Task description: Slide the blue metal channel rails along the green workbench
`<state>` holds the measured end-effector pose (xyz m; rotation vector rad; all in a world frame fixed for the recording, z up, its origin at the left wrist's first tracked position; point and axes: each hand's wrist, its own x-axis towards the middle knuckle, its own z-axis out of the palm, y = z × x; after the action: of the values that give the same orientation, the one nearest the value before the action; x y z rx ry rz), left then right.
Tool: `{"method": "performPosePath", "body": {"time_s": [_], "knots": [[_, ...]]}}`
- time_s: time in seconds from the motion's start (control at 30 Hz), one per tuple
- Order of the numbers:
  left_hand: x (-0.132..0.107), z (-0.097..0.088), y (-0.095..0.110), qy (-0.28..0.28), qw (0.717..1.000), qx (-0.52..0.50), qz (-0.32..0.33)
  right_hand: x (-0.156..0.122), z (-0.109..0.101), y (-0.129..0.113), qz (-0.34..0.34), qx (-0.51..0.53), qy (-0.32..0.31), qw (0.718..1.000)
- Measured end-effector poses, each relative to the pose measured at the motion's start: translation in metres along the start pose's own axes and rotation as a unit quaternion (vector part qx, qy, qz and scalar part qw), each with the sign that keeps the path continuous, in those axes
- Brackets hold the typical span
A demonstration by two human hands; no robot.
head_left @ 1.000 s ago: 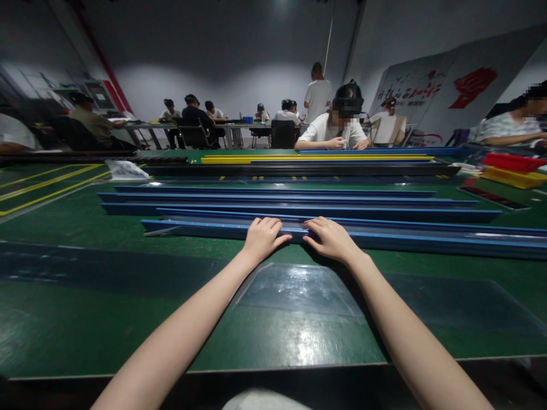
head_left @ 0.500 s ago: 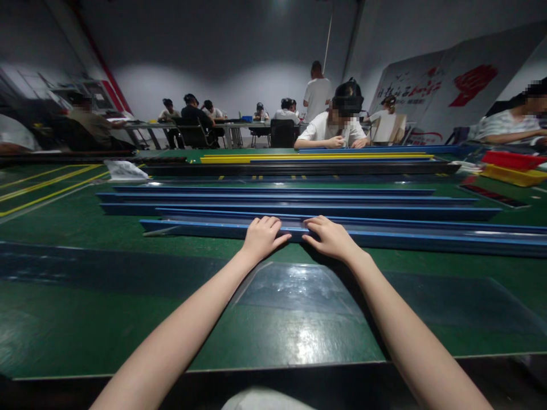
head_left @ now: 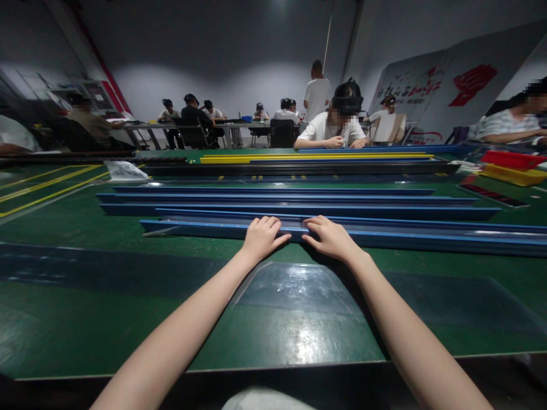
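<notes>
A long blue U-shaped channel strip lies crosswise on the green table. My left hand holds its near wall, fingers bent over into the trough and thumb along the front side. A short gap to the right, my right hand grips the same strip in the same way, its thumb pointing toward the left one. The undersides of the fingers are hidden. At the strip's left end a clear sliver sticks out. Between my forearms and the strip, flat transparent sheets cover part of the tabletop.
Beyond lie more blue channel strips, a black strip and a yellow strip. A plastic bag is at left; red and yellow trays are at right. A co-worker sits opposite.
</notes>
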<state>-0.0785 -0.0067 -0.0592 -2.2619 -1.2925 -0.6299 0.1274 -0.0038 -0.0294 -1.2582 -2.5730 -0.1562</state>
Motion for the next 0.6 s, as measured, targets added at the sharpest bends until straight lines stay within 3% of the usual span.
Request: {"method": "performPosePath", "body": {"time_s": [0.6], "knots": [[-0.0004,-0.0009,0.0006,-0.002,1.0,0.001,0.0,-0.0002,0.0001,-0.0001,0.001,0.002,0.0,1.0]]}}
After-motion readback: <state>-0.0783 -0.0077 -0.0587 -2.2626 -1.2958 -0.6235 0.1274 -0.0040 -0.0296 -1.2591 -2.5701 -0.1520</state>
